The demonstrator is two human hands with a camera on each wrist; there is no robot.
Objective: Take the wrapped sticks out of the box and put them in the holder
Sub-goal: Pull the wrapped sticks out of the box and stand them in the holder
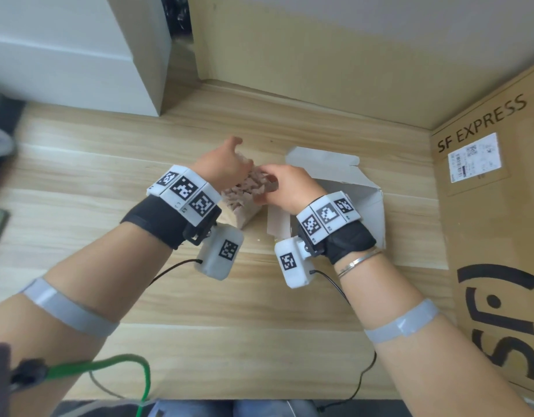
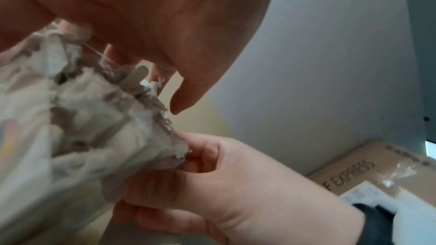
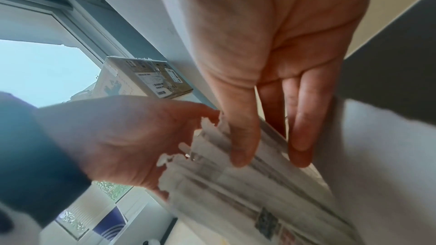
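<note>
Bundle of wrapped sticks (image 1: 250, 188) upright between both hands above the bench (image 1: 229, 311), just left of the opened white box (image 1: 350, 188); left hand (image 1: 222, 168) curled round the far side, right hand (image 1: 285, 186) pinching the near edge, thumb and fingers (image 3: 299, 137) pressed on the wrappers. Holder not identifiable in any view. Best handled by squaring the ragged wrapper ends, keeping both grips snug, and lowering the bundle in vertically, judged from the loose fan.
</note>
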